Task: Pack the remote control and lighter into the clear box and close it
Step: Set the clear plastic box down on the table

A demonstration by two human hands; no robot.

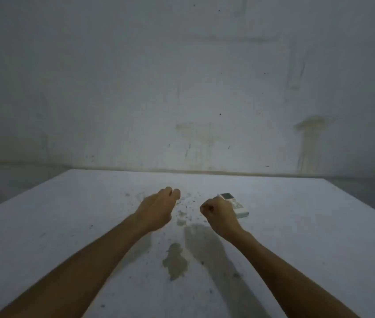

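The white remote control (235, 205) lies flat on the white table (308, 226), right of centre, its small screen at the far end. My right hand (219, 214) is curled into a fist just left of the remote and hides its near left edge; I cannot tell whether they touch. My left hand (159, 210) hovers over the table's middle with its fingers folded under, and nothing shows in it. I see neither a lighter nor a clear box.
Dark specks and a greyish stain (176, 260) mark the tabletop between my forearms. A stained pale wall (181, 88) rises right behind the table's far edge. The table's left edge slants away at the left.
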